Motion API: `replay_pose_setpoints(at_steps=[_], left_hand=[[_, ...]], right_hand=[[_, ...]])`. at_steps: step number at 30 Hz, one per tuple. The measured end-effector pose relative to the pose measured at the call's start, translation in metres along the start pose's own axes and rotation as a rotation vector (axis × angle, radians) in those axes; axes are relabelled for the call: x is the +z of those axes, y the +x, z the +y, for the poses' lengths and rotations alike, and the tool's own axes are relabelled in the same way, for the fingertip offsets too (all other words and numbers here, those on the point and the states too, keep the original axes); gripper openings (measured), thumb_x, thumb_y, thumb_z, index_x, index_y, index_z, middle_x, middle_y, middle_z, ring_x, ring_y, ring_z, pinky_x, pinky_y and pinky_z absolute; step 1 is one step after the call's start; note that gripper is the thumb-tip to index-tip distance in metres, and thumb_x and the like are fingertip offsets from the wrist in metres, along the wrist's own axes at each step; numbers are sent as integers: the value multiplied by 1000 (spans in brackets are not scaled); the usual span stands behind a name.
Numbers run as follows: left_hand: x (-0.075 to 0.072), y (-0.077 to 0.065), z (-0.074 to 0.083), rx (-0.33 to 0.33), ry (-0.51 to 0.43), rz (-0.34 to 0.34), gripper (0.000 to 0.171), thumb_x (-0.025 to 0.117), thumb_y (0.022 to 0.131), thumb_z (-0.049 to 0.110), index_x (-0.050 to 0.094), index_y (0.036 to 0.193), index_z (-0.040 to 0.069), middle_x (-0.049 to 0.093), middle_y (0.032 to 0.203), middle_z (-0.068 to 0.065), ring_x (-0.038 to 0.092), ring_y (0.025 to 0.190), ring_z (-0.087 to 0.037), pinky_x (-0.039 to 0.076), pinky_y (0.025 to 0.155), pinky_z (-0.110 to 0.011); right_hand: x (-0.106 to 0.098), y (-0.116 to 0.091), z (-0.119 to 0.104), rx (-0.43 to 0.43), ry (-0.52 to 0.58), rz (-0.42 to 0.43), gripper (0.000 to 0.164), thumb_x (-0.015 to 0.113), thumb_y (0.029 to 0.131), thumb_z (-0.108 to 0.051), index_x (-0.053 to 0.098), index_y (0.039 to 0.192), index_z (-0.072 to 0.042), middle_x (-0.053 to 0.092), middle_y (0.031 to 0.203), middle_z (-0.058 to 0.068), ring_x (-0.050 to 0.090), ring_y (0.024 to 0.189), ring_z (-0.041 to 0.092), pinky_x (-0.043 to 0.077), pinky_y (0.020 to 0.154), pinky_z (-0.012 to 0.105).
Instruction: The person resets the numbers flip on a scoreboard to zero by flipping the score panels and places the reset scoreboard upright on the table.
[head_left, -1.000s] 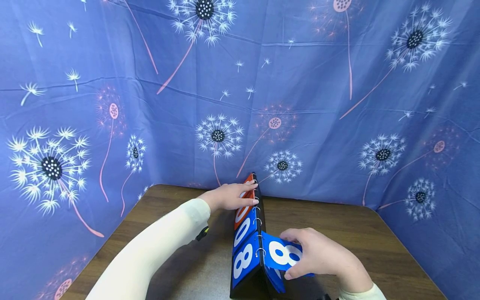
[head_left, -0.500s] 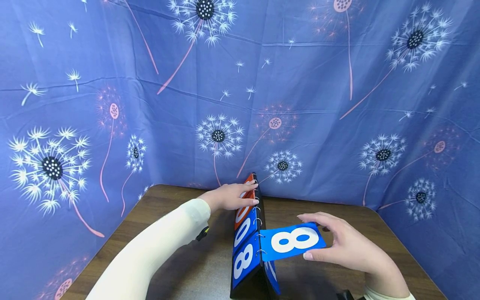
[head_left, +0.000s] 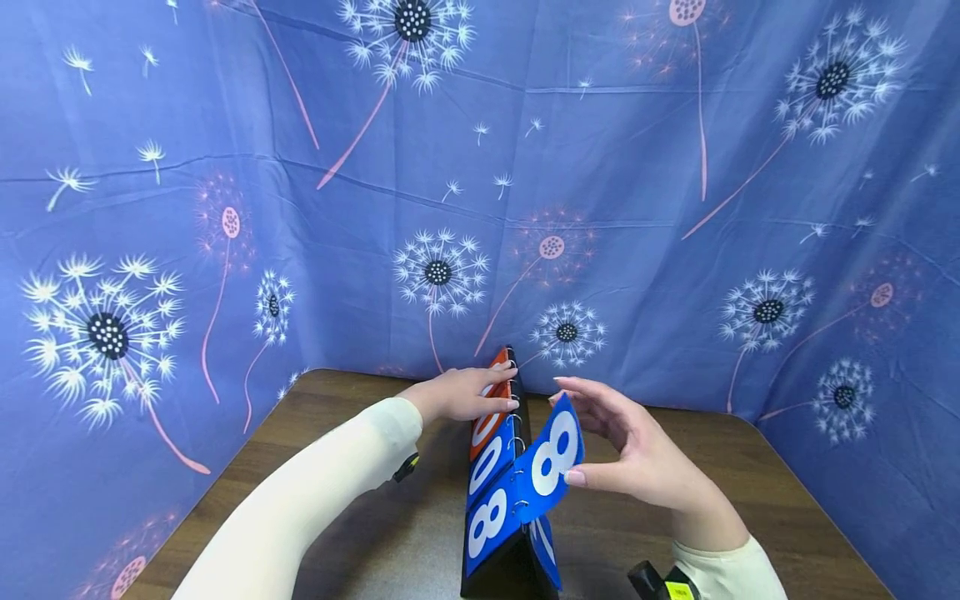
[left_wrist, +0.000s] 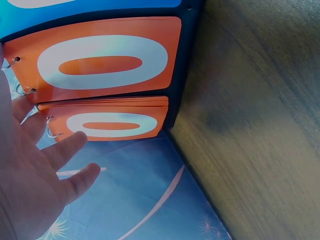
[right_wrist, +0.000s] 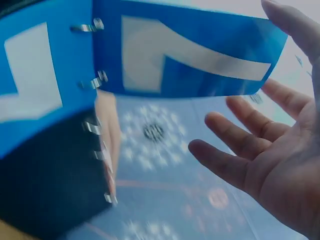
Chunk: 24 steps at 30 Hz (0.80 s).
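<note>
Raised blue card (head_left: pixel 555 458) held over the ridge of a flip stand

The black, tent-shaped flip stand (head_left: pixel 502 575) is on the wood-grained bench (head_left: pixel 360 508), its ridge running away from the person. Metal rings (right_wrist: pixel 90 27) along that ridge carry number cards on both sloping sides. On the left slope, near to far, lie a blue 8 card (head_left: pixel 487 523), a blue 0 card (head_left: pixel 487 467), an orange 0 card (left_wrist: pixel 102 63) and a far orange 0 card (left_wrist: pixel 112 126).

The right hand (head_left: pixel 637 454) holds the raised card by its free end — thumb at one edge, fingertips at the other — with the remaining fingers spread. The card slants up from its two rings, a white 8 facing the head camera and a 7 on the back, which the right wrist camera sees. Below it a hanging blue card (head_left: pixel 545 550) leans on the right slope.

The left hand (head_left: pixel 461 393) lies across the far part of the stand, fingers extended over the orange cards towards the ridge. Behind the bench hangs a blue dandelion-print cloth (head_left: pixel 360 208).
</note>
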<state>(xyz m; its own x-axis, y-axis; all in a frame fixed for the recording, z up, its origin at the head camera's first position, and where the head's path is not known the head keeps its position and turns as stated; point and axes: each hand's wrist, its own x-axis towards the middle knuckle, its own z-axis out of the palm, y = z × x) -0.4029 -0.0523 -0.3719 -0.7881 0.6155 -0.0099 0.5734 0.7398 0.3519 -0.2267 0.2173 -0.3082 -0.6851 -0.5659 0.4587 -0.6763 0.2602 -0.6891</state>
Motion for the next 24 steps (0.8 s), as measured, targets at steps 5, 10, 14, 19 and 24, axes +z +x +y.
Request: replay_pose_setpoints(at_steps=[5,10,14,19,24], left_hand=[[0,-1,-1,7,-37,-5,76,44,91,82,22,159,54,18,172,16,27,159,-28,21,123,-70],[-2,1,-1,45,-33,-11,72,54,96,65,23,160,50,20,172,11,26,159,-30,20,123,-71],[-4,1,-1,28,-48,-19,72,53,96,68,24,160,51,20,173,9,27,159,-32,20,122,-72],[-3,1,-1,46,1,2,77,45,94,79,23,161,48,20,173,8,30,158,-28,23,124,-65],[-1,0,-3,66,18,13,78,41,93,81,23,161,47,22,172,8,33,156,-25,28,124,-61]], right_hand=[[26,32,-6,-103,18,-119,83,85,81,-8,45,153,-17,56,147,3,57,135,25,52,110,38],[48,52,-2,-188,-4,-236,63,82,86,-14,57,144,-16,59,146,5,59,132,19,55,104,42],[61,61,2,-212,-71,-323,42,77,90,-23,67,131,-24,62,145,3,58,134,16,54,104,38],[76,70,7,-221,-118,-461,28,73,94,-28,72,121,-22,69,134,-1,65,115,7,58,90,27],[91,73,7,-158,-198,-617,27,71,97,-36,74,119,-20,71,125,-6,61,97,-4,56,73,15]])
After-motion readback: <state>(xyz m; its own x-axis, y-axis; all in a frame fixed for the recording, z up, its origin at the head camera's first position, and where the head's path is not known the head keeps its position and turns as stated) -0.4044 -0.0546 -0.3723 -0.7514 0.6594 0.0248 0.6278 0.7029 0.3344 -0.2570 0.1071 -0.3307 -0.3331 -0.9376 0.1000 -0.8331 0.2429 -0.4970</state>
